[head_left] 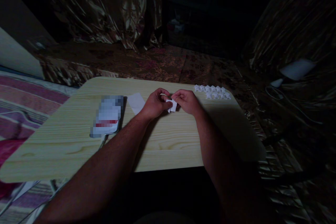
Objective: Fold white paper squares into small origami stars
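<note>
Between both hands, just above the wooden table (162,143), is a small folded piece of white paper (172,106). My left hand (156,104) grips it from the left, the thumb pressed across its face. On the other side my right hand (186,100) has its fingers closed at the paper's upper right edge; the fingertips are partly hidden. A flat white sheet of paper (135,102) lies left of my left hand. At the far right of the table several small folded paper stars (212,88) sit in two rows.
A blurred-out phone-like device (107,115) with a cable lies on the table's left part. Striped bedding (18,98) borders the table on the left. Patterned curtains (131,7) hang behind, and a white lamp (296,69) stands at the right in dim light.
</note>
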### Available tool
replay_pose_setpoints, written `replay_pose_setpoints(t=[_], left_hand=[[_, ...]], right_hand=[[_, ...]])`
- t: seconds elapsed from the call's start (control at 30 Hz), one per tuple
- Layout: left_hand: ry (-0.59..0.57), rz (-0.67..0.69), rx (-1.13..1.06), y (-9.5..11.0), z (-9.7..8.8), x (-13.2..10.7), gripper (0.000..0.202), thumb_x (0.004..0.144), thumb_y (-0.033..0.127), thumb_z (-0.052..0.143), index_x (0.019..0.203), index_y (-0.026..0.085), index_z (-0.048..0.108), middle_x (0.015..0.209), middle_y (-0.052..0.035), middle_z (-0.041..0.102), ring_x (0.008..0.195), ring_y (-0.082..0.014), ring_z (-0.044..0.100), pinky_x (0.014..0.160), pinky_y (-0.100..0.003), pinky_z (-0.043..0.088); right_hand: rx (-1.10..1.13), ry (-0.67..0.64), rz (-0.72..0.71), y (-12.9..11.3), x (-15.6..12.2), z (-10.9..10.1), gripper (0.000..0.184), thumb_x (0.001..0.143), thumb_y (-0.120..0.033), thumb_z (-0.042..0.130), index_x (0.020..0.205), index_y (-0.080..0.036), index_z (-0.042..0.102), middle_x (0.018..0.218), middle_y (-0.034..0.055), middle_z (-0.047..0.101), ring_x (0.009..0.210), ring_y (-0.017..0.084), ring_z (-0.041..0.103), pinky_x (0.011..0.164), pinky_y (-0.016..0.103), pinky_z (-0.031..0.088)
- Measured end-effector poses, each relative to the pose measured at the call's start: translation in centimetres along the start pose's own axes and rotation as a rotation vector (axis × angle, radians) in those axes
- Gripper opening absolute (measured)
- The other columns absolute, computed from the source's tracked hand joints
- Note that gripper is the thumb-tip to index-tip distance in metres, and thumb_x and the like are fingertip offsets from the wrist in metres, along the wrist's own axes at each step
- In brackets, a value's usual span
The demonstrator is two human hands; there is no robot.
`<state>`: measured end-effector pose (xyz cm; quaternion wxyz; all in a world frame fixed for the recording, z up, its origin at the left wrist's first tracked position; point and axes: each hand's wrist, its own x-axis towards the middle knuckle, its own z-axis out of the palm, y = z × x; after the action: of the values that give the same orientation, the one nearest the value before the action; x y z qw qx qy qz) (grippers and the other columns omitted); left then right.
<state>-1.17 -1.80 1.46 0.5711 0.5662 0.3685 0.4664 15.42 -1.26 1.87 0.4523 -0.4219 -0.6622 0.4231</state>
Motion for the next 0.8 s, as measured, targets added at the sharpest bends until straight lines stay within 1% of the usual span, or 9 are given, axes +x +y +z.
replay_pose_setpoints(t=[0.13,0.2,0.4,0.6,0.8], left_hand=[[0.049,0.046,-0.013,0.0,0.0,0.0,0.044,0.057,0.017,0.073,0.096,0.019,0.050,0.064,0.0044,0.059,0.050,-0.0097,0.054,0.050,-0.021,0.040],[0.060,0.068,-0.021,0.0,0.0,0.1,0.044,0.058,0.017,0.072,0.096,0.019,0.050,0.064,0.0043,0.059,0.050,-0.0096,0.054,0.050,-0.021,0.041],[0.056,0.114,-0.007,0.1,0.1,0.0,0.041,0.060,0.018,0.071,0.095,0.018,0.049,0.065,0.0037,0.059,0.051,-0.0094,0.054,0.052,-0.021,0.041],[0.052,0.109,-0.025,0.3,0.4,-0.1,0.042,0.058,0.016,0.072,0.094,0.018,0.049,0.063,0.0047,0.058,0.051,-0.0098,0.054,0.052,-0.022,0.041],[0.020,0.125,-0.036,-0.3,0.3,0.1,0.042,0.058,0.015,0.072,0.094,0.018,0.049,0.061,0.0056,0.057,0.049,-0.0095,0.053,0.050,-0.021,0.041]], right_hand=[[0.081,-0.040,0.114,-0.4,-0.1,-0.2,0.022,0.072,-0.033,0.065,0.083,-0.014,0.061,0.065,0.0009,0.062,0.054,0.011,0.058,0.050,0.022,0.048],[0.093,-0.053,0.123,-0.5,-0.2,-0.4,0.021,0.072,-0.033,0.064,0.083,-0.015,0.061,0.065,0.0009,0.062,0.055,0.011,0.059,0.050,0.021,0.049],[-0.013,-0.023,0.053,0.1,0.0,0.0,0.015,0.068,-0.025,0.065,0.076,-0.014,0.060,0.061,-0.0009,0.059,0.051,0.009,0.056,0.047,0.020,0.045],[-0.080,0.007,0.009,0.6,0.1,0.3,0.011,0.071,-0.024,0.060,0.074,-0.014,0.060,0.060,-0.0005,0.059,0.051,0.010,0.056,0.048,0.020,0.043],[-0.171,0.012,-0.024,0.7,0.0,0.3,0.008,0.071,-0.022,0.056,0.071,-0.014,0.060,0.060,-0.0005,0.059,0.054,0.010,0.056,0.050,0.020,0.042]])
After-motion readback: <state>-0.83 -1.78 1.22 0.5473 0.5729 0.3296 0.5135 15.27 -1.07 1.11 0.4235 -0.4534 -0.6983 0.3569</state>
